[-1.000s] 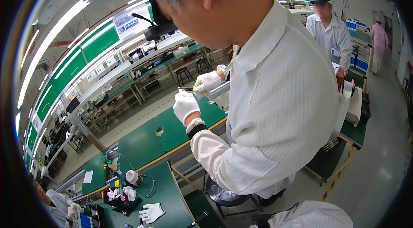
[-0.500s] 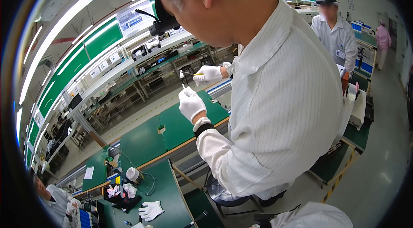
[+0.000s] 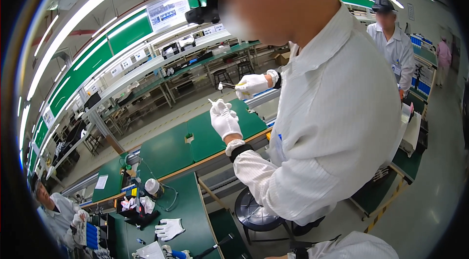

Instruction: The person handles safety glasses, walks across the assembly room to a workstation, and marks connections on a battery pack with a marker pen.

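From the lower edge comes a white sleeve (image 3: 349, 248), my right arm, with a dark band at the wrist; the hand itself lies below the picture. My left hand does not show. Nearest to the sleeve are a round black stool (image 3: 256, 206) and a green bench (image 3: 195, 210). On the bench lie a white glove (image 3: 169, 229) and a black rod-like thing (image 3: 215, 246). In front of me a co-worker in white gloves holds a yellow-handled tool (image 3: 228, 85) in one hand (image 3: 251, 85). The other gloved hand (image 3: 224, 118) pinches a thin white piece (image 3: 211, 101).
A black box (image 3: 139, 219) with crumpled cloths and a white round container (image 3: 153, 187) stand on the bench. At the lower left a person handles a blue-and-white rack (image 3: 88, 234). Another person (image 3: 393, 49) stands behind at the right, beside a cart (image 3: 405, 161).
The scene has shifted slightly right in the picture. The co-worker's tool-holding hand and pinching hand stand a little farther apart. The lower-left person and the rack show more fully.
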{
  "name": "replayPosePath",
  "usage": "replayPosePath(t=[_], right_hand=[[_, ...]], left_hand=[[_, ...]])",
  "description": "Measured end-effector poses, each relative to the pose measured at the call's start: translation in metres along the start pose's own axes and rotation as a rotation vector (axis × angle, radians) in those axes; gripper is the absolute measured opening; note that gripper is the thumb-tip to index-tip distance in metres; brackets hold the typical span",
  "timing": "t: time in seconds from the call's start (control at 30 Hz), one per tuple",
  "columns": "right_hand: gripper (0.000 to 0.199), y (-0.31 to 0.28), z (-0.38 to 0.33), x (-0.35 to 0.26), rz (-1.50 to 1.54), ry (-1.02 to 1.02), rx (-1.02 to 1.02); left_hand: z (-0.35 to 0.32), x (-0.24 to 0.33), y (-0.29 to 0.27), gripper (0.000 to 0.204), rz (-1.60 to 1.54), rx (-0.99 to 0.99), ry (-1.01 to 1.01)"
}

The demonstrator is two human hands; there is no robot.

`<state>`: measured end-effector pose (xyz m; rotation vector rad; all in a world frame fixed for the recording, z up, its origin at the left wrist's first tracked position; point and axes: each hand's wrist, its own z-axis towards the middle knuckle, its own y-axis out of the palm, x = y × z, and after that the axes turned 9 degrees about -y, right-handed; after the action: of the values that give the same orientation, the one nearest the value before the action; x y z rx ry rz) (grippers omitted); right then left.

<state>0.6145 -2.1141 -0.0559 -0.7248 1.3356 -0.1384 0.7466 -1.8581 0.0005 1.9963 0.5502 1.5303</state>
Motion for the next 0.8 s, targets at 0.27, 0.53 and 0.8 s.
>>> replayPosePath(t=[0.27,0.53,0.8], right_hand=[[0.021,0.009,-0.003,0.000,-0.050,0.003,-0.017],[0.020,0.028,0.006,0.026,-0.039,-0.072,-0.007],[0.023,0.059,0.007,-0.031,0.046,0.136,-0.074]], left_hand=[[-0.005,-0.003,-0.014,0.035,-0.158,-0.089,-0.050],[-0.002,0.004,-0.039,0.031,0.012,0.042,-0.013],[-0.036,0.028,-0.028,0.028,0.207,0.138,0.086]])
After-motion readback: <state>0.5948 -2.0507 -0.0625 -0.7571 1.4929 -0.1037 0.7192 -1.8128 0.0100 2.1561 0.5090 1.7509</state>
